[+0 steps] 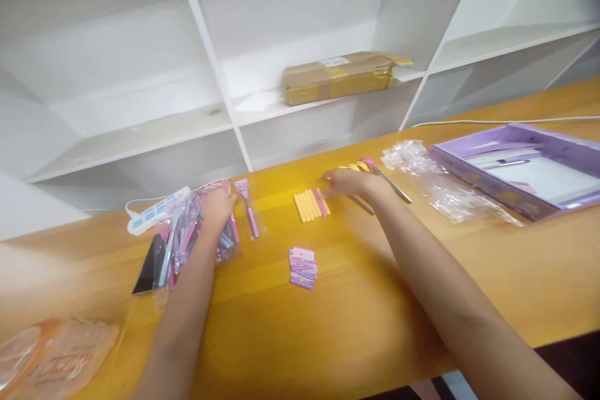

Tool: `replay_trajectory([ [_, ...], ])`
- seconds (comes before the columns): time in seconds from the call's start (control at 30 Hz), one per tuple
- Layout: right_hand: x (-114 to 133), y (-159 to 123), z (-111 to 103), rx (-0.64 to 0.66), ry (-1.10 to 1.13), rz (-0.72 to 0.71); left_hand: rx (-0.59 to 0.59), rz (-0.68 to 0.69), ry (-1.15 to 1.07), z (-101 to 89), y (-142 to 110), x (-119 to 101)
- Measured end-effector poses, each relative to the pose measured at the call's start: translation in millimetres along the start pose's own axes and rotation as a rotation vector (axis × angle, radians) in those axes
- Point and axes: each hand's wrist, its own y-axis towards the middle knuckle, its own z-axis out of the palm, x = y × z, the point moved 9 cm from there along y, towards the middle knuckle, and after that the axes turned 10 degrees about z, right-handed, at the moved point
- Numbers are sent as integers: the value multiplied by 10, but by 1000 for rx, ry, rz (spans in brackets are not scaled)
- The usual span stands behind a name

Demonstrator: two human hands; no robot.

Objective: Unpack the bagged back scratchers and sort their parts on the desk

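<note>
My left hand [219,205] is closed at the right side of a pile of clear-wrapped pink, blue and purple pen-like sticks [187,237]; what its fingers pinch is hidden. A wrapped purple stick with a wide patterned head [253,222] lies just right of it. My right hand [345,181], blurred, reaches over yellow pieces [360,166] and metal rods [397,187] with a pink end; its fingers are not clear. Beside it, several yellow sticks and a purple one [309,205] lie in a row. Nearer me are small pink-purple printed cards [302,267].
A white power strip [157,209] and a dark flat device [150,265] border the pile. On the right are crumpled clear wrappers [440,181] and a purple open box [497,190]. An orange printed bag [60,356] lies front left. A taped parcel [337,80] sits on the white shelf [159,122].
</note>
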Motion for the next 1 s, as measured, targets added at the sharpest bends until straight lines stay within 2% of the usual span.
replay_trajectory([
  [0.07,-33,-15,-69,-36,-11,36,-97,30,-35,-269,-54,-70],
  [0.13,-16,-81,-176,-98,13,48,-256,110,-138,-614,-166,-206],
  [0.2,105,-244,-355,-214,135,-14,-405,213,-242,-946,-349,-378],
  [0.23,205,-371,-463,-281,235,-81,-467,284,-294,-1094,-463,-483],
  [0.3,444,-688,-656,-377,467,-265,-510,501,-387,-1305,-716,-763],
  [0.33,570,-853,-715,-382,568,-364,-507,619,-418,-1379,-855,-910],
  [0.4,811,-1154,-753,-302,725,-546,-524,786,-376,-1496,-1132,-1149],
  [0.5,1029,-1511,-744,-132,921,-728,-619,902,-198,-1635,-1477,-1375],
  [0.57,1031,-1675,-777,-128,1023,-760,-656,933,-144,-1703,-1625,-1449],
  [0.67,953,-1850,-846,-256,1058,-724,-636,936,-220,-1768,-1725,-1456],
  [0.83,962,-2056,-909,-531,963,-684,-552,703,-568,-1752,-1664,-1249],
  [0.93,1000,-2106,-904,-697,903,-656,-452,699,-688,-1675,-1661,-1280],
  [1.0,1004,-2104,-890,-779,866,-622,-433,716,-691,-1664,-1678,-1313],
])
